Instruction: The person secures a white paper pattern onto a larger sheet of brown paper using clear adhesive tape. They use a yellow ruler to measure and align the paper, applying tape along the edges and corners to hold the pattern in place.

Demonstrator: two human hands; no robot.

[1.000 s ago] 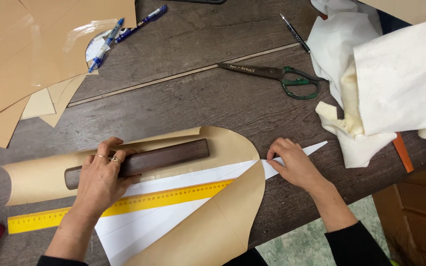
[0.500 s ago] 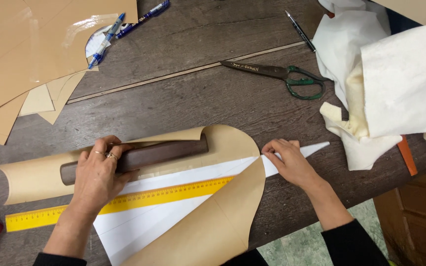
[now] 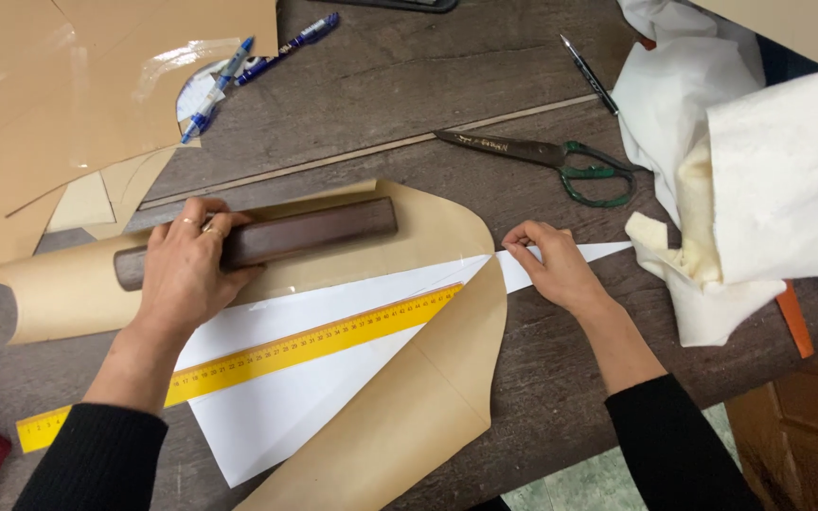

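Left hand (image 3: 185, 274) — fingers closed over dark wooden bar (image 3: 267, 241) on tan pattern card (image 3: 428, 227). Right hand (image 3: 551, 270) — fingertips pinching white paper (image 3: 286, 397) point; yellow ruler (image 3: 267, 358) between.

A dark, worn wooden table (image 3: 381, 85) is filling the view. Pale green flooring (image 3: 570, 487) is showing below its near edge, with an orange-brown wooden cabinet (image 3: 797, 426) standing right of the table.

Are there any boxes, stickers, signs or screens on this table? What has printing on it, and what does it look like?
No boxes, signs or lit screens.
Yellow ruler: long flat strip with dark marks, slanting across the white paper, below the left hand.
Blue pens: slim, printed barrels, top left on tan card.
Scissors: dark blades with small markings, green handles, above the right hand.
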